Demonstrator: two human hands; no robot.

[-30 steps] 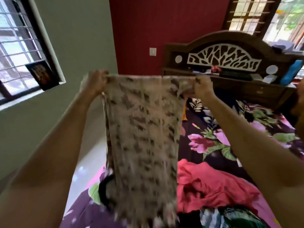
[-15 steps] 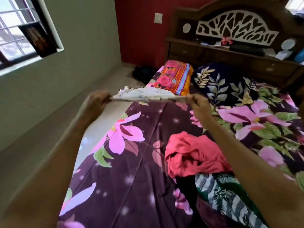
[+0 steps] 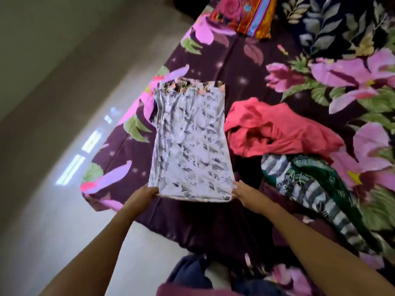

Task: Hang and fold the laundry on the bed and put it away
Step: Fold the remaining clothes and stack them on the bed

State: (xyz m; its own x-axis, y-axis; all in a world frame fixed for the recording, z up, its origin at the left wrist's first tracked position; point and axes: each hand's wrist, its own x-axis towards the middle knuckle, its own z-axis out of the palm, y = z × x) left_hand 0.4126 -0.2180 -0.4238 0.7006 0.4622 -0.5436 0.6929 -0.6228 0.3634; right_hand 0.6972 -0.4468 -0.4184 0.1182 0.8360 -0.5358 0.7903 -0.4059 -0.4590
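A white cloth with a grey-black print lies spread flat on the purple floral bed, its long side running away from me. My left hand grips the near left corner. My right hand grips the near right corner. A crumpled pink-red garment lies just right of the cloth. A green and grey striped garment lies nearer me, right of my right arm.
A bright orange patterned pillow and a dark leaf-print pillow sit at the head of the bed. Pale floor runs along the bed's left edge, with a wall beyond. Dark blue fabric shows at the bottom.
The cloth, held up hanging a second ago, swung out level and now lies flat on the bed. Both hands came down with it. The camera tilted down to the bed.
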